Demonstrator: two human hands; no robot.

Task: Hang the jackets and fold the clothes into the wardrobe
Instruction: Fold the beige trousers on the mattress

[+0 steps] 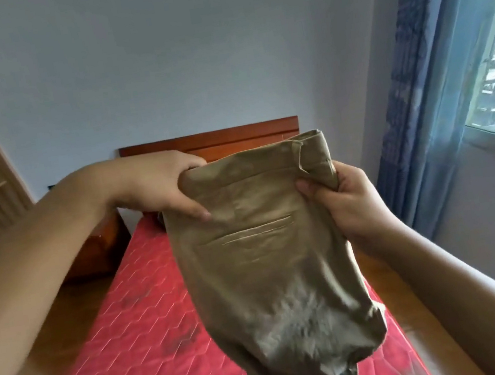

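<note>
A pair of khaki trousers (258,244) is held up by the waistband, in the air above the red mattress (127,336). The left end of the band is gripped by the left hand (155,185), with the thumb laid on the front and the fingers curled behind. The right end is bunched and pinched in the right hand (339,202), which is closed tight round the cloth. The legs hang down towards the near edge of the view, where they are blurred.

Several slips can be foreseen. The right-hand hold is taken on a crumpled wad rather than a flat edge, so the seams may be laid out of line and the fold made crooked. If the legs are twisted below, which cannot be told here, creases would be pressed in. Should either pinch be loosened, the garment could be dragged down in a heap by the weight of the legs.

The cloth appears to be a smooth, matte woven cotton, lightly creased, with a slit pocket stitched across the seat. The mattress is quilted in hexagons and marked with dark smudges. A polished red-brown wooden headboard (209,141) is seen at the far end, and sheer blue curtains (419,95) at the right.
</note>
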